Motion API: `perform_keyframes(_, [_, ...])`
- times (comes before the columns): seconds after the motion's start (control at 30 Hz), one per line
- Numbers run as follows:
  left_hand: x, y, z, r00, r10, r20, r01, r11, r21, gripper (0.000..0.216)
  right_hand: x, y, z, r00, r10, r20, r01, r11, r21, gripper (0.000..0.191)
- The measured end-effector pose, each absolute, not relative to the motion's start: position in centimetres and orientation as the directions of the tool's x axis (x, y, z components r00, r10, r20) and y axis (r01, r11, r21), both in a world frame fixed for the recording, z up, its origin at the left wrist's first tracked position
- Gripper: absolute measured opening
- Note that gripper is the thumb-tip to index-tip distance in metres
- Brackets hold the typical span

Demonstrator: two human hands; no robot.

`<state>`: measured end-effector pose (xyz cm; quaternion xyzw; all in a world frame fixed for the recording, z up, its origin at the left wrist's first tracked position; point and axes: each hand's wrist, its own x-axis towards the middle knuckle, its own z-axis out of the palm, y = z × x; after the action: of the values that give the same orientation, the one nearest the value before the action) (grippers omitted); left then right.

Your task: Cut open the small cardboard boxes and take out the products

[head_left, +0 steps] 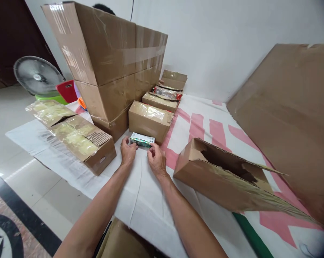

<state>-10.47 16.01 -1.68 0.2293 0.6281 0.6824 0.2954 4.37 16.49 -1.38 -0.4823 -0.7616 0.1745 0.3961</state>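
Note:
A small white and green printed carton (pixel 142 139) lies lengthwise across the cloth-covered table, between my two hands. My left hand (pixel 128 150) has its fingers curled at the carton's left end. At the right end, my right hand (pixel 157 157) grips with thumb and fingers. Both hands are closed on the carton from opposite sides. Right behind it stands a brown cardboard box (pixel 148 120) with tape over its top. What the carton holds inside is hidden.
An opened cardboard box (pixel 218 179) stands to the right, and a taped box (pixel 73 134) lies at the left edge. Tall stacked boxes (pixel 110 61) rise behind on the left. A fan (pixel 37 77) stands beyond. A large cardboard sheet or box (pixel 291 118) stands at the far right.

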Motion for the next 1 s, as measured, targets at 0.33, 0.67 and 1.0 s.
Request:
perform_keyframes(0.33, [-10.3,16.2,-1.5,-0.605,0.796,0.015,-0.098,-0.093,0.991,0.071,4.0,16.9,-1.0,-0.304,0.874,0.379,0.621,0.484,-0.617,0.062])
perform_keyframes(0.67, [-10.0,17.1,-2.3,-0.431,0.901,0.05,-0.137,-0.12,0.983,0.064,3.5,17.4,-1.6,-0.378,0.869,0.318,0.652,0.494,-0.575,0.083])
perform_keyframes(1.0, [-10.2,16.9,-2.3,-0.367,0.917,0.155,0.023,-0.157,0.987,0.061,3.5,17.4,-2.0,-0.379,0.87,0.314,0.656,0.492,-0.572,0.077])
